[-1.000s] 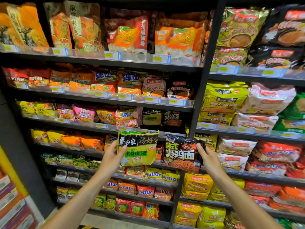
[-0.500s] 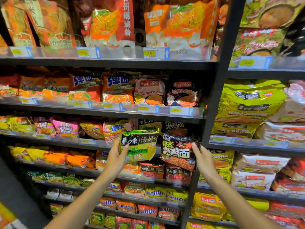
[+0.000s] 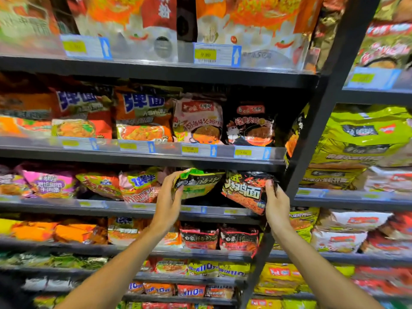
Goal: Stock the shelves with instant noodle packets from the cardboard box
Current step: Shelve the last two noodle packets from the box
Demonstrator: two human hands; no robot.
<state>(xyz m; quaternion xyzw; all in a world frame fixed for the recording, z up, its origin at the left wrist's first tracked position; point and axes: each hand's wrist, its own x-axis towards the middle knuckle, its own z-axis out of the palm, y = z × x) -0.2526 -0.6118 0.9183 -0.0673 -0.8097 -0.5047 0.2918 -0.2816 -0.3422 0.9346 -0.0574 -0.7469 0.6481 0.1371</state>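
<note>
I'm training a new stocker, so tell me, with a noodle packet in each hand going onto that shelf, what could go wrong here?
1. The black packet in the right hand hangs tilted over the shelf lip; gripped only at its right edge, it could slip and fall.
2. The green packet in the left hand sits close to the pink packet and may nudge or crush it going in.

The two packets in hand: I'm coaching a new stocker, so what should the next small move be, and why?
Probably push both further back onto the shelf, then let go. The left hand holds the green packet and the right hand the black packet at that shelf's opening, and both packets appear tilted and only partly in.
</note>
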